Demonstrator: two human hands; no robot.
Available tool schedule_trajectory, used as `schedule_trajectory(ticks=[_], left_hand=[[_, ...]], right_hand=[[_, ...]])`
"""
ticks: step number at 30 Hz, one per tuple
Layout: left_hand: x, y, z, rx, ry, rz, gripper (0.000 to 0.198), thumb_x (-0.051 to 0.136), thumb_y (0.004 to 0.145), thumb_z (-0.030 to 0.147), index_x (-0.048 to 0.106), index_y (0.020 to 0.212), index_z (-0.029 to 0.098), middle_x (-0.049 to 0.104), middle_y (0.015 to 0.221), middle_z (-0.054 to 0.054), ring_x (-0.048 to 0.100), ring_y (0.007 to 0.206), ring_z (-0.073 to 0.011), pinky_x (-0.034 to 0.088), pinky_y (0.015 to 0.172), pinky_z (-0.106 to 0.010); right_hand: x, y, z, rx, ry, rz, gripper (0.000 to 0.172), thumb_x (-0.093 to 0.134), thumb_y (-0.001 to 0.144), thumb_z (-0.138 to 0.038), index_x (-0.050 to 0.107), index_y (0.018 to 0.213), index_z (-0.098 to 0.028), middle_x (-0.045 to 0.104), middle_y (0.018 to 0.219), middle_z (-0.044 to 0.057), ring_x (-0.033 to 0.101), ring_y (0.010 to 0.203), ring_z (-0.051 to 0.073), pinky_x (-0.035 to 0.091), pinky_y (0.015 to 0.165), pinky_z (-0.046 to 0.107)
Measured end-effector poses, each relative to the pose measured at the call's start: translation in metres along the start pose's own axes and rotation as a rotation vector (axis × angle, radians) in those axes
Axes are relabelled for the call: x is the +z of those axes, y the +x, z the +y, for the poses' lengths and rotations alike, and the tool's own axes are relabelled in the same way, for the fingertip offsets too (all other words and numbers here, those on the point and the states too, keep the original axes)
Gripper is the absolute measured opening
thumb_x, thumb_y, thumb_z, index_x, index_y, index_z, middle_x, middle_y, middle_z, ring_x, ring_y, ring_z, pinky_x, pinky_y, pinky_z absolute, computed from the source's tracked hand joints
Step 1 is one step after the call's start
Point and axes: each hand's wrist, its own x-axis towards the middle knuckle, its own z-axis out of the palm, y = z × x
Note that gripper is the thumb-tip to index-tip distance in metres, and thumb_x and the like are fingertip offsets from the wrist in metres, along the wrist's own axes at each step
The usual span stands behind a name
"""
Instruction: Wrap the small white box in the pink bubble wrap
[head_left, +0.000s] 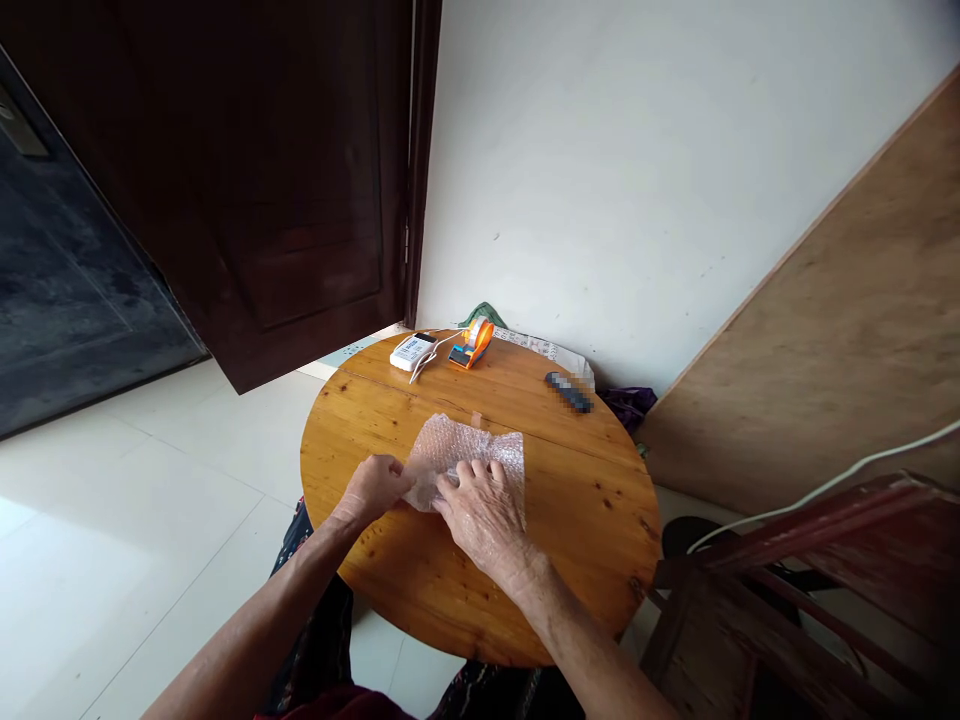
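Note:
A sheet of clear bubble wrap (pixel 457 440) lies on the round wooden table in front of me. My left hand (pixel 376 482) has its fingers closed on the left edge of the wrap, pinching it. Flat across the right part of the wrap rests my right hand (pixel 484 505), its fingers spread and pressing down. Whether anything lies inside the wrap I cannot tell. A small strip of tape (pixel 477 420) shows at its far edge.
Toward the back of the wooden table (pixel 585 530) stand an orange tape dispenser (pixel 472 345) and a white box-like device with a cable (pixel 412 350). A dark, blurred-out object (pixel 568 391) lies at the back right. A wooden chair (pixel 795 600) stands to the right.

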Motion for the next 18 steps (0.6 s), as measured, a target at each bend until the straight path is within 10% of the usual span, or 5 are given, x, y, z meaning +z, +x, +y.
schedule_trajectory(ticks=[6, 9, 18], left_hand=[[0.016, -0.006, 0.018, 0.093, -0.377, -0.069, 0.02, 0.063, 0.07, 0.032, 0.052, 0.064, 0.017, 0.054, 0.054, 0.005, 0.049, 0.047, -0.0073, 0.04, 0.05, -0.019], [0.026, -0.009, 0.026, 0.125, -0.514, -0.097, 0.022, 0.066, 0.066, 0.032, 0.052, 0.061, 0.016, 0.052, 0.053, 0.005, 0.046, 0.046, -0.0063, 0.038, 0.048, -0.018], [0.035, -0.018, 0.042, 0.142, -0.287, -0.243, 0.012, 0.051, 0.065, 0.013, 0.062, 0.07, 0.014, 0.057, 0.054, 0.003, 0.051, 0.046, -0.0098, 0.042, 0.047, -0.021]], right_hand=[[0.006, 0.0, 0.001, 0.015, 0.044, 0.006, 0.02, 0.057, 0.093, -0.033, 0.067, 0.105, -0.02, 0.066, 0.101, 0.011, 0.054, 0.099, 0.028, 0.032, 0.084, 0.042], [0.011, -0.004, 0.001, 0.068, 0.083, 0.089, 0.051, 0.061, 0.091, -0.033, 0.049, 0.137, -0.016, 0.067, 0.105, 0.013, 0.055, 0.099, 0.029, 0.033, 0.082, 0.041], [0.012, -0.01, 0.002, 0.171, 0.283, 0.133, 0.08, 0.064, 0.079, -0.021, 0.029, 0.149, -0.007, 0.068, 0.112, 0.017, 0.058, 0.102, 0.03, 0.036, 0.091, 0.044]])
